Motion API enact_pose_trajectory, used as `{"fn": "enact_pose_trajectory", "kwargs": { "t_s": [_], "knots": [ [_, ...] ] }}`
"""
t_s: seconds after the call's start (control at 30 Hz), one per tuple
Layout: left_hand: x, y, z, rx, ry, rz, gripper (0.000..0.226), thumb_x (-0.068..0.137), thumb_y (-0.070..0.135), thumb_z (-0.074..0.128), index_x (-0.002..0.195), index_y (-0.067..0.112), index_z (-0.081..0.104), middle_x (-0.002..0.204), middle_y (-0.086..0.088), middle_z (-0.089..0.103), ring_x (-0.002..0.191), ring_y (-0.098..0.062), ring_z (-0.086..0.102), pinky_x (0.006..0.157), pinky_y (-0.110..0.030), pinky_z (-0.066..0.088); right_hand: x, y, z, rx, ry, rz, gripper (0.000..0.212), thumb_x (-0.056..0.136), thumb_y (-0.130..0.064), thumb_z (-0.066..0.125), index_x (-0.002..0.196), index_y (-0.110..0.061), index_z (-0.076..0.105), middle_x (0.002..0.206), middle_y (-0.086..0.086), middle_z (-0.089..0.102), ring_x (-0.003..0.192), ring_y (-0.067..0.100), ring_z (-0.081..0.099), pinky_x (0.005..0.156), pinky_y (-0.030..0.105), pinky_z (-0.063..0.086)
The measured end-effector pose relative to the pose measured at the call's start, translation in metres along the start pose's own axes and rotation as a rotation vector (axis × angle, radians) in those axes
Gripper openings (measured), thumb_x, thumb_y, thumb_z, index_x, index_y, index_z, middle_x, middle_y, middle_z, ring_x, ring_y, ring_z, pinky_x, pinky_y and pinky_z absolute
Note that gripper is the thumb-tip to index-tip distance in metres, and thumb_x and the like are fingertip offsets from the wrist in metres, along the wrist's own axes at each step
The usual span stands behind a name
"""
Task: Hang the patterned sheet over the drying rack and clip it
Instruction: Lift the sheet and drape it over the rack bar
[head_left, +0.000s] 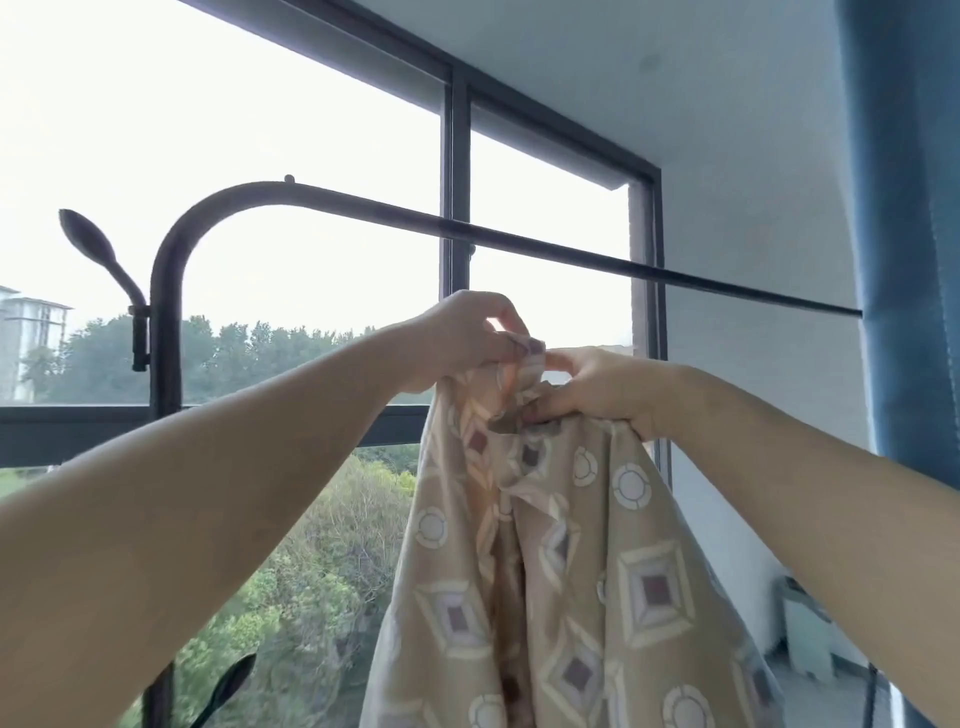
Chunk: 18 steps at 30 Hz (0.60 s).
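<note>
The patterned sheet (561, 561) is beige with diamond and circle motifs and hangs bunched from both my hands, below the rack's bar. My left hand (462, 343) pinches the gathered top edge from the left. My right hand (597, 387) grips the same bunched edge from the right, close beside the left. The drying rack (363, 208) is a dark metal frame with a curved left corner and a horizontal top bar (649, 273) running rightward above and behind my hands. The sheet does not touch the bar. No clip is visible.
A large window (457, 182) with dark frames stands behind the rack, trees outside. A blue curtain (904, 234) hangs at the right, hiding the bar's far end. A leaf-shaped hook (88, 244) sticks out from the rack's left post. A white wall lies right of the window.
</note>
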<state>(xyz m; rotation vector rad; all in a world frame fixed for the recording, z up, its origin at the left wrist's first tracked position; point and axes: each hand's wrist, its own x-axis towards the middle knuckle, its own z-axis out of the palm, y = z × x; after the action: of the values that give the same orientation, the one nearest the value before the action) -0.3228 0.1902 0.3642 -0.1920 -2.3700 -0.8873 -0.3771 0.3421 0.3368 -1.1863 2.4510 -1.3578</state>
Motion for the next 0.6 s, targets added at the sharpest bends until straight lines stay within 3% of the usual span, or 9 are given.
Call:
{"fn": "enact_pose_trajectory", "kwargs": {
  "t_s": [0.1,0.2,0.23,0.3,0.33,0.4,0.47,0.6],
  "knots": [
    [-0.002,-0.002,-0.003,0.017,-0.023,0.006,0.012,0.086,0.01,0.064,0.079,0.018,0.059,0.091,-0.01,0.064,0.072,-0.02,0.061,0.07,-0.034,0.055,0.003,0.002,0.001,0.092,0.032,-0.012,0.046,0.082,-0.011,0.07,0.122,-0.023,0.052,0.088,0.005,0.065,0.063,0.012,0.065,0.055,0.02,0.056],
    [-0.003,-0.005,-0.004,0.023,-0.043,0.007,0.011,0.086,0.012,0.065,0.079,0.019,0.059,0.087,-0.007,0.061,0.069,-0.017,0.058,0.065,-0.029,0.053,0.006,0.004,0.002,0.165,0.01,-0.011,0.062,0.082,-0.01,0.069,0.135,-0.024,0.041,0.104,0.009,0.063,0.073,0.017,0.067,0.057,0.024,0.057],
    [-0.003,-0.005,-0.003,0.016,-0.05,0.004,0.009,0.085,0.014,0.066,0.082,0.019,0.06,0.087,-0.007,0.06,0.069,-0.017,0.058,0.064,-0.028,0.053,0.006,0.004,0.002,0.201,-0.002,-0.007,0.059,0.082,-0.01,0.069,0.134,-0.02,0.043,0.107,0.011,0.064,0.074,0.018,0.067,0.059,0.026,0.057],
    [-0.004,-0.006,-0.002,0.02,-0.023,0.006,0.016,0.082,0.019,0.07,0.094,0.018,0.06,0.086,-0.004,0.057,0.071,-0.017,0.057,0.061,-0.027,0.052,0.007,0.004,0.001,0.31,0.016,-0.019,0.032,0.082,-0.008,0.068,0.112,-0.009,0.057,0.091,0.013,0.066,0.064,0.017,0.065,0.057,0.025,0.057],
    [-0.003,-0.005,-0.001,0.025,0.002,0.007,0.026,0.08,0.021,0.072,0.102,0.017,0.058,0.084,-0.003,0.055,0.07,-0.016,0.055,0.059,-0.026,0.05,0.007,0.004,0.001,0.36,0.054,-0.024,0.015,0.083,-0.006,0.067,0.096,-0.007,0.06,0.081,0.013,0.065,0.057,0.016,0.063,0.054,0.024,0.056],
    [-0.004,-0.005,-0.001,0.031,0.039,0.005,0.036,0.077,0.02,0.074,0.108,0.017,0.056,0.08,-0.001,0.053,0.065,-0.014,0.052,0.055,-0.023,0.045,0.009,0.003,-0.002,0.402,0.181,-0.045,0.013,0.083,-0.003,0.067,0.076,-0.008,0.056,0.07,0.012,0.061,0.05,0.016,0.058,0.049,0.024,0.053],
    [-0.006,-0.008,-0.001,0.029,0.0,-0.055,0.032,0.078,0.011,0.072,0.106,0.015,0.057,0.081,-0.002,0.056,0.066,-0.014,0.055,0.055,-0.023,0.049,0.012,0.002,-0.006,0.414,0.297,-0.073,0.017,0.082,0.0,0.066,0.072,-0.008,0.054,0.069,0.012,0.06,0.054,0.019,0.058,0.051,0.026,0.053],
    [-0.012,-0.033,0.006,0.018,-0.072,-0.216,0.021,0.078,0.007,0.07,0.095,0.015,0.059,0.101,-0.009,0.063,0.084,-0.022,0.062,0.077,-0.035,0.057,0.015,0.002,-0.019,0.52,0.486,-0.088,0.023,0.081,0.007,0.064,0.071,-0.01,0.053,0.072,0.011,0.061,0.061,0.021,0.06,0.057,0.029,0.055]
  ]
}}
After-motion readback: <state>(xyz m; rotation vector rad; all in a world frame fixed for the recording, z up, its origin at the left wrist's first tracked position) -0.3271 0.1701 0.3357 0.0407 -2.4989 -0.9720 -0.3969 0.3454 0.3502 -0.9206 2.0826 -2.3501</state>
